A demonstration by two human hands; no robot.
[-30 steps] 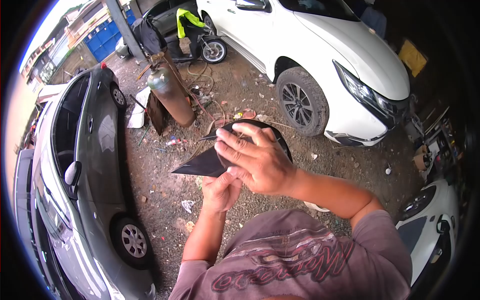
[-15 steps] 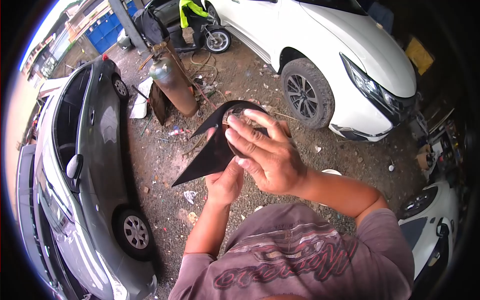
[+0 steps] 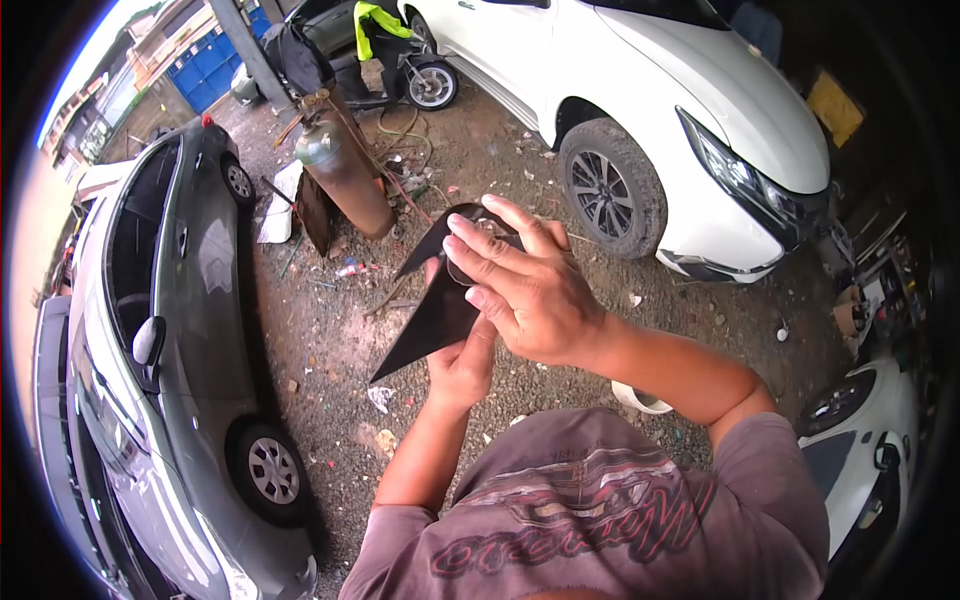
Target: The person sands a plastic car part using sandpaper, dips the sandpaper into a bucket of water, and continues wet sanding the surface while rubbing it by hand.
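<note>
A thin black piece with a long sharp point and a curved upper edge is held up in front of my chest. My left hand grips it from below and behind, thumb on the near side, the other fingers mostly hidden. Across its upper right part lies my right hand, back of the hand up and fingers stretched out. Something see-through or shiny shows at the right fingertips, but I cannot make out what it is.
A grey car stands on the left, a white car at upper right. Ahead are a gas cylinder and a motorcycle. A white round container sits under my right forearm. Litter dots the gravel ground.
The black piece has shifted slightly right and looks turned a little. My right hand has slid slightly up and left over it, and more of the white container shows.
</note>
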